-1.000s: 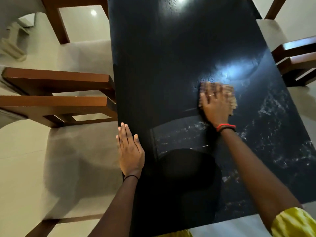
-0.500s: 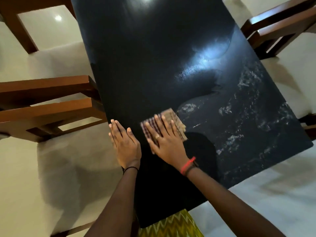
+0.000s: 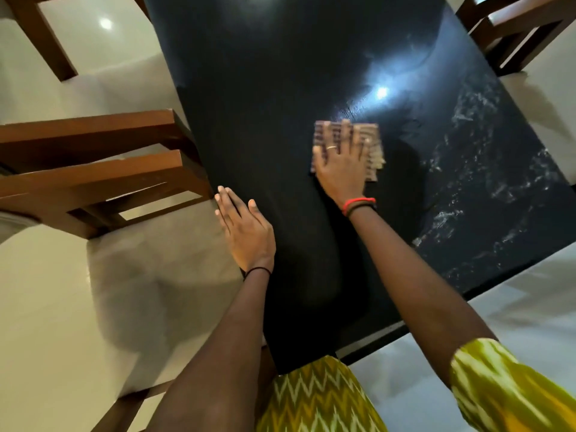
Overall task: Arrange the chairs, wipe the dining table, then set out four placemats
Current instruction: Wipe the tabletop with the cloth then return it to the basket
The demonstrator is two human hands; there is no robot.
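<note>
Two hands: both lay on the dark table (image 3: 280, 73), seen from above by the head camera.
Right hand (image 3: 341, 169): pressed flat on a folded checked cloth (image 3: 372, 141), fingers spread and extended over it, gripping nothing; a ring showed on one finger, and a red band and a dark band circled the wrist.
Left hand (image 3: 246, 232): flat at the table's left edge, fingers straight and close together, unclenched and empty; a thin dark band sat at the wrist.
Cloth: lay on the tabletop under the right palm, toward the middle of the table's width, its far edge and right side showing past the fingers; it looked blurred.
Table: glossy black top, with a bright ceiling light reflected just beyond the cloth. Pale smeary streaks (image 3: 486, 169) marked the surface to the right of the cloth; the part to the left looked even and dark.
Chairs: one brown wooden chair (image 3: 93, 169) with a pale seat stood against the left edge, its frame touching the table beside the left fingertips. Another (image 3: 511, 29) stood at the far right corner, and part of a third (image 3: 46, 42) showed at far left.
Clothing: yellow-green zigzag fabric (image 3: 318, 400) showed at the near end of the table and on the right sleeve.
Floor (image 3: 46, 307): pale and shiny.
</note>
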